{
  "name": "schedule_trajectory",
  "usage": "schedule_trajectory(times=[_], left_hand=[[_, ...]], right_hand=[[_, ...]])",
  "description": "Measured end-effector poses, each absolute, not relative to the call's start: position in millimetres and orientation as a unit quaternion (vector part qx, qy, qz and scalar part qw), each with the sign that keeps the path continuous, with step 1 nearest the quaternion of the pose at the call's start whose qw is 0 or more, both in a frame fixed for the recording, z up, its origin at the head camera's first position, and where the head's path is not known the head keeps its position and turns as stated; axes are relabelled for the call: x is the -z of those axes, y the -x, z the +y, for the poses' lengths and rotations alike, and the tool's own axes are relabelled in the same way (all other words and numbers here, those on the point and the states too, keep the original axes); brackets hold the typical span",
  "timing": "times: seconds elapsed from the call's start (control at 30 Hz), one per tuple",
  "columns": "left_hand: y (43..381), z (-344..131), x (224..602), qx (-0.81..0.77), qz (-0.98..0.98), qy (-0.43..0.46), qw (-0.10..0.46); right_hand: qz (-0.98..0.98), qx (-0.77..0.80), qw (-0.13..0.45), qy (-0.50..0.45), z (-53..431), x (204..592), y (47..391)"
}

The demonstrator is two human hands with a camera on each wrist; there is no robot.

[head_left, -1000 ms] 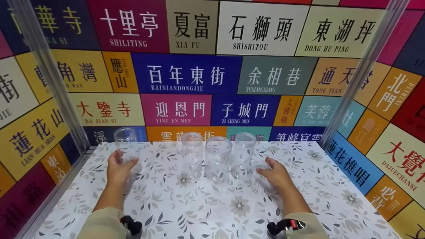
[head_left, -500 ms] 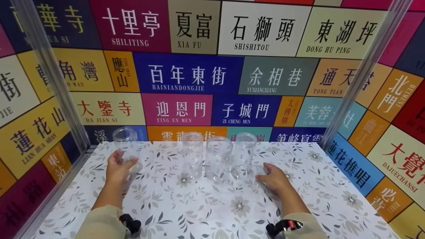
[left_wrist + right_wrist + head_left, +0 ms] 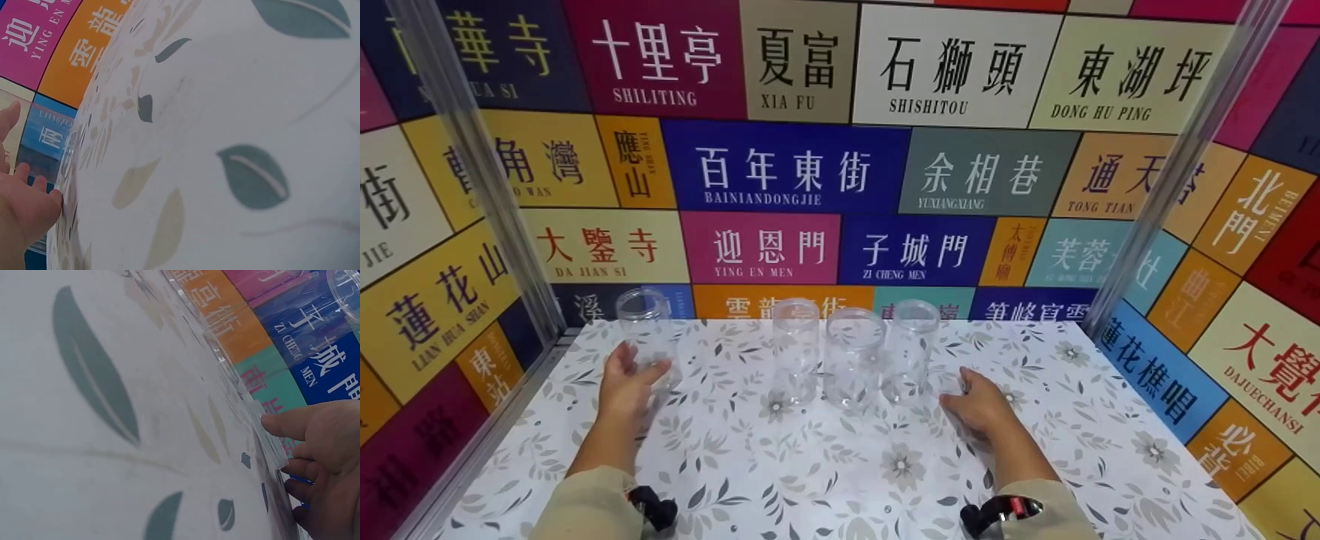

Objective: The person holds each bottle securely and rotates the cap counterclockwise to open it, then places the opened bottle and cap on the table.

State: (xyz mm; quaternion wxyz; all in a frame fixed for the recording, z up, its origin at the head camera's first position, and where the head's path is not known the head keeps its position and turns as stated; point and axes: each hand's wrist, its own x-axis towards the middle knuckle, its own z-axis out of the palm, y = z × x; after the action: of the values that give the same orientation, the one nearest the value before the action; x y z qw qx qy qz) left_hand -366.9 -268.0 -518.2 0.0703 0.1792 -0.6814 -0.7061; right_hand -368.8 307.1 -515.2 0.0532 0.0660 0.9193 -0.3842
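Observation:
In the head view my left hand holds the lower part of a clear cylindrical jar at the table's far left, thumb and fingers on either side of it. Farther right, a low clear piece resembling a lid lies on the table, and my right hand pinches its edge. The right wrist view shows this lid between thumb and fingertips. Between the hands stand three more clear containers: a slim jar, a wider jar and another slim jar. Their transparency makes exact outlines hard to see.
A white leaf-and-flower patterned cloth or sheet covers the table. Walls of coloured panels with Chinese lettering rise at the back and sides. Transparent corner posts stand at the left and right.
My right hand has lowered slightly and now pinches the clear lid, which was not distinct one second ago. The left hand and the standing jars have hardly moved.

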Motion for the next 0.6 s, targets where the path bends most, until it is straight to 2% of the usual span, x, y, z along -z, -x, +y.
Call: schedule_trajectory(times=[0.23,0.6], left_hand=[[362.7,-265.6,510.0,0.692,-0.692,-0.191,0.076],[356.7,-261.0,496.0,0.672,-0.706,-0.181,0.134]], right_hand=[[0.910,0.408,0.039,-0.070,307.1,504.0,366.4],[0.889,0.453,-0.006,-0.062,303.3,485.1,362.6]])
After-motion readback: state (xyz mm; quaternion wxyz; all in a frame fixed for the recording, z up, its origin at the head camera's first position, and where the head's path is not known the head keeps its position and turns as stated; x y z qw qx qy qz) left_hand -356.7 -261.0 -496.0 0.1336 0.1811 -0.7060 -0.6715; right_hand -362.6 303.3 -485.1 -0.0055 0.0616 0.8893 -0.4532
